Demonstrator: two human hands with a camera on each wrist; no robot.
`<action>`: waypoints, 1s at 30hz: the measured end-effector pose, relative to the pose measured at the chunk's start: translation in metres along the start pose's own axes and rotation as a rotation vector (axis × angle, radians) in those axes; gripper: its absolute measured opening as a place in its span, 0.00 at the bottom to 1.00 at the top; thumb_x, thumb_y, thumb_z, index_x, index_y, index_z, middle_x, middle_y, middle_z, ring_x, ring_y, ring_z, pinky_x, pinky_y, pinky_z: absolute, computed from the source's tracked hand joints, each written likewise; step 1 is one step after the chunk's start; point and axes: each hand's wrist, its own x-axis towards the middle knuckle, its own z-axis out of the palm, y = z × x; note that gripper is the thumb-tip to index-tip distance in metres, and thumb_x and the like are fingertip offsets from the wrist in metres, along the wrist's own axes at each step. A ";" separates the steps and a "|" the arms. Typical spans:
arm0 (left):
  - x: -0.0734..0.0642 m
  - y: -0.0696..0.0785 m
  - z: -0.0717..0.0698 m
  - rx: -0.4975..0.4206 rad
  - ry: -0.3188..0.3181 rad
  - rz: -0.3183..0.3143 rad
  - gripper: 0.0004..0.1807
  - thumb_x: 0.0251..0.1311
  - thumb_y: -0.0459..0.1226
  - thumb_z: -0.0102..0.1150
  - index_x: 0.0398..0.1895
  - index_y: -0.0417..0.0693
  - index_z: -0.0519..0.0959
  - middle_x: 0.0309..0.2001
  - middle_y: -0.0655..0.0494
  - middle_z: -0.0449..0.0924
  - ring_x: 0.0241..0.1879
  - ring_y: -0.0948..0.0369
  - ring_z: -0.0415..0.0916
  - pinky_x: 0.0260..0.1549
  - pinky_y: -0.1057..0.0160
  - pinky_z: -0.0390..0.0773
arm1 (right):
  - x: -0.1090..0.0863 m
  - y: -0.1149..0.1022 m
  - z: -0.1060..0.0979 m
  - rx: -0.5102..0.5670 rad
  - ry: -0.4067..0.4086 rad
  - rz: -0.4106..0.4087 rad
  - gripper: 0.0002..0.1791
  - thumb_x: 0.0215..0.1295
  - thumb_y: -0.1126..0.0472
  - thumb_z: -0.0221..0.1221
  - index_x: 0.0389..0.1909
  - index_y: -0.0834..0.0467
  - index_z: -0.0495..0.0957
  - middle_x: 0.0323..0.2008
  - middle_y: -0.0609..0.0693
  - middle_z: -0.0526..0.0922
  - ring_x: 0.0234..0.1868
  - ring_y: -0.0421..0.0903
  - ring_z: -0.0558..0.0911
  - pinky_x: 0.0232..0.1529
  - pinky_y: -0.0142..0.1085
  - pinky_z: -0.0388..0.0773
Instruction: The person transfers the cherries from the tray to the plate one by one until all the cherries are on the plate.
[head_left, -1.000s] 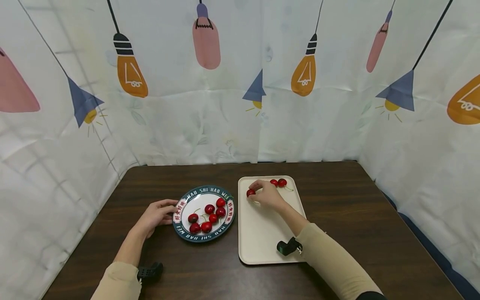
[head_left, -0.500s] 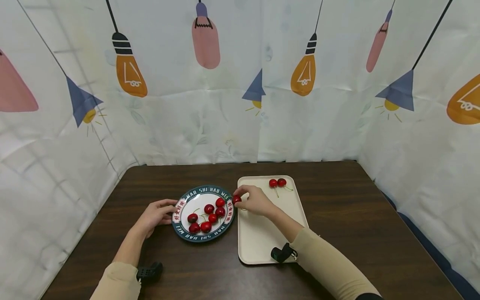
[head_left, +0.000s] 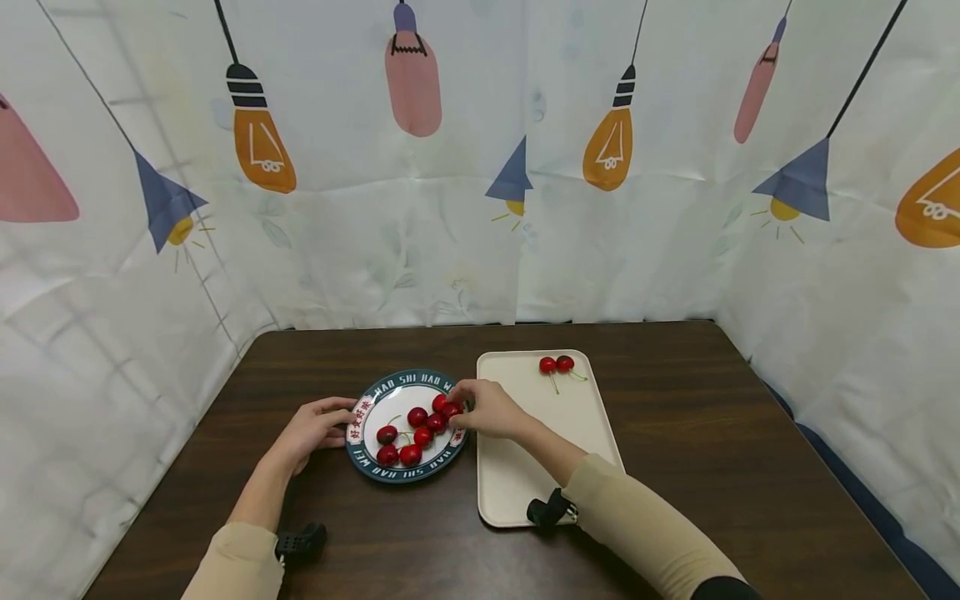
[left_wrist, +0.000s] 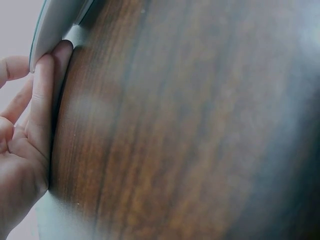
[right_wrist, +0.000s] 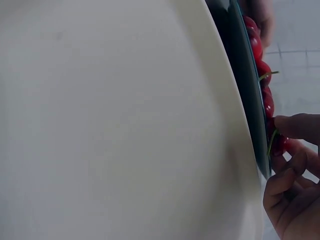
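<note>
A round plate [head_left: 397,476] with a dark teal patterned rim bears several red cherries [head_left: 410,455], some with green stems. On its left side my left hand [head_left: 318,429] pinches the rim, with fingers tucked under the edge [left_wrist: 37,55] in the left wrist view. My right hand [head_left: 487,408] is over the plate's right side, pinching a cherry [head_left: 452,409] between thumb and fingertips, close beside the other cherries. The right wrist view shows this cherry's green stem [right_wrist: 272,142] and the fingers around it at the rim.
A cream rectangular tray [head_left: 510,492] lies right of the plate, under my right forearm. Two stemmed cherries [head_left: 556,365] sit near its far edge. Both stand on a dark wooden table [head_left: 712,467], with a printed curtain [head_left: 450,250] behind.
My right hand has carried a cherry from the tray's upper left, leftward and slightly down, to over the plate. The left hand has stayed at the plate's rim.
</note>
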 end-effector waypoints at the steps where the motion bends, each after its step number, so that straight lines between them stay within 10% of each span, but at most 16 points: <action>1: 0.000 0.000 0.000 0.000 -0.001 0.000 0.28 0.74 0.42 0.58 0.70 0.34 0.71 0.58 0.36 0.76 0.38 0.57 0.81 0.41 0.63 0.86 | 0.001 -0.001 0.001 -0.005 -0.004 0.000 0.16 0.60 0.62 0.71 0.49 0.55 0.84 0.45 0.47 0.85 0.44 0.44 0.78 0.44 0.34 0.79; 30: 0.000 0.001 0.000 0.002 -0.003 -0.005 0.28 0.75 0.43 0.57 0.71 0.34 0.70 0.57 0.35 0.76 0.38 0.57 0.81 0.40 0.62 0.86 | 0.019 -0.020 0.016 -0.063 -0.058 -0.018 0.16 0.63 0.57 0.71 0.51 0.54 0.84 0.48 0.46 0.85 0.49 0.43 0.79 0.43 0.28 0.81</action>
